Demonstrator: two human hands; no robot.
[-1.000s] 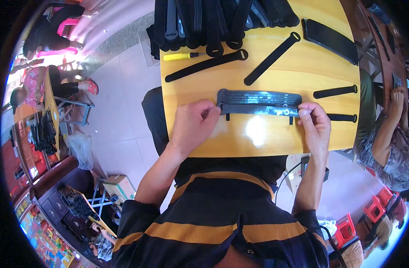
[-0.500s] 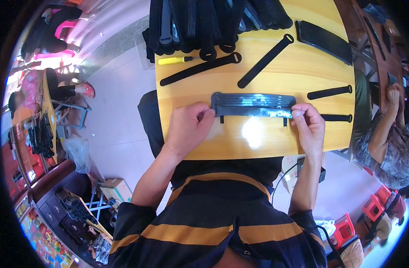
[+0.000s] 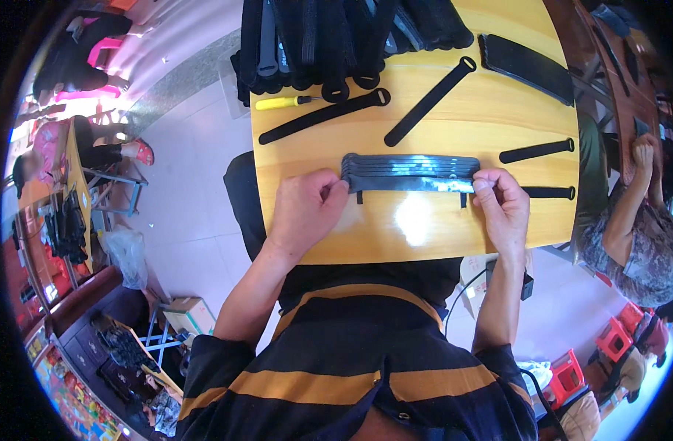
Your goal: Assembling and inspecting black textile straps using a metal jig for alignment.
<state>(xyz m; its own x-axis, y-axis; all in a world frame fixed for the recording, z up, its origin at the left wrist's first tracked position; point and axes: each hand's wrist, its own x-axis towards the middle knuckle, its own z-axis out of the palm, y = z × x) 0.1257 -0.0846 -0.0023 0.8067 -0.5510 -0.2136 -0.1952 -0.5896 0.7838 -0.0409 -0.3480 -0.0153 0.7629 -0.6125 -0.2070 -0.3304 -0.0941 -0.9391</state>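
Note:
Several flat black straps lie overlapped in a neat fanned stack [image 3: 414, 165] on the table before me, the nearest one shining with reflected light. My left hand [image 3: 305, 211] pinches the stack's left end between thumb and curled fingers. At the right end, thumb and forefinger of my right hand [image 3: 504, 212] grip the corner of the nearest strap. Two short dark tabs poke out below the front edge. Beside my right hand lies a short black strap [image 3: 550, 192], and another short strap [image 3: 536, 151] rests just beyond it.
Farther back on the yellow table [image 3: 307, 246] are two long looped straps, a yellow-handled screwdriver [image 3: 281, 103], a big heap of black straps [image 3: 307, 44] and a black bundle [image 3: 528, 70]. At the right, another person [image 3: 634, 235] sits by a brown table.
The whole view has shifted slightly, so everything sits a little farther left. Both hands keep their hold on the stack's ends.

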